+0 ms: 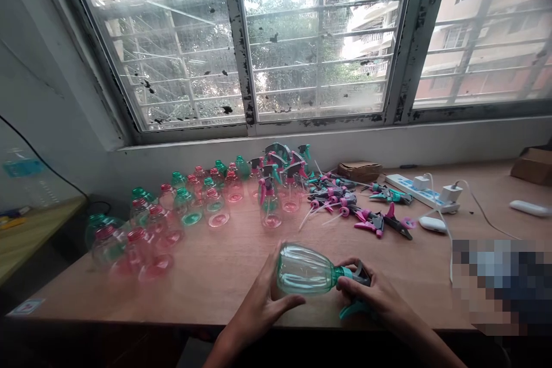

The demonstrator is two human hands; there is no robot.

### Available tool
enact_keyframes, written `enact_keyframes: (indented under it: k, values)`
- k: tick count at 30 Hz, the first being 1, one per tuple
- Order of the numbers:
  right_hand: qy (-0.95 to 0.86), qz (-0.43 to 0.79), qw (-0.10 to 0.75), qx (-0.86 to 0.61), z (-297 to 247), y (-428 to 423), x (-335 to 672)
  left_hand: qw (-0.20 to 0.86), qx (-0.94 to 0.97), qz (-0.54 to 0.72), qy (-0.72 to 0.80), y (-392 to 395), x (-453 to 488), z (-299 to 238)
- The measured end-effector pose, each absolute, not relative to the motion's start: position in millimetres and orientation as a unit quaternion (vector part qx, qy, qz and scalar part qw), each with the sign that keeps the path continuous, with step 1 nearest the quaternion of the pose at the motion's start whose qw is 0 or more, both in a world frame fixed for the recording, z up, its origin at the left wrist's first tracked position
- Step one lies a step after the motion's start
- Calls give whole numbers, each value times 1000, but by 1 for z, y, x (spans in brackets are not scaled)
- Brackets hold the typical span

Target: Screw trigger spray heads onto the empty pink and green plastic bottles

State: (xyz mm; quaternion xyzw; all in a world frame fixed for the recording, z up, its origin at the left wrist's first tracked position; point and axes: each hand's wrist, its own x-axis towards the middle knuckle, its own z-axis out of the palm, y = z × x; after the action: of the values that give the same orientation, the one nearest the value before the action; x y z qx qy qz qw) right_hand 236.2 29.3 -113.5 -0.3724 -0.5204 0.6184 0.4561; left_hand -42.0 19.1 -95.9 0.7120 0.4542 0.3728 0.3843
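A clear green spray bottle [305, 269] lies sideways above the front of the table, its base to the left. My left hand [269, 299] is round the base end, fingers partly hidden behind it and thumb stretched out below. At the neck, my right hand [366, 290] is closed on the grey and teal spray head, fingers at the teal collar [344, 272]. Part of the head is hidden by that hand. Beyond my hands stand several bottles with spray heads fitted [271, 204]. Loose pink, teal and grey spray heads [345, 198] with thin tubes lie piled to their right.
Several pink and green bottles without heads [149, 241] stand on the left of the wooden table [215, 287]. A white power strip [422, 192] with plugged chargers, a white device [433, 224] and cables are at right. A cardboard piece [359, 171] lies below the window. A blurred patch covers the right edge.
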Motion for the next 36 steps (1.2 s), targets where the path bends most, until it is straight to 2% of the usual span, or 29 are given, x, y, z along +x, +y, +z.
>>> enact_keyframes:
  k: [12, 18, 26, 36]
  values:
    - [-484, 600, 499, -396, -118, 28, 234, 423, 703, 371, 436, 14, -41, -95]
    - [-490, 621, 481, -378, -128, 36, 238, 411, 710, 407, 403, 22, -42, -106]
    - [-527, 590, 463, -401, -118, 30, 235, 399, 714, 375, 436, 16, -40, -96]
    - [-526, 613, 462, -366, -124, 32, 234, 359, 745, 355, 437, 16, -43, -100]
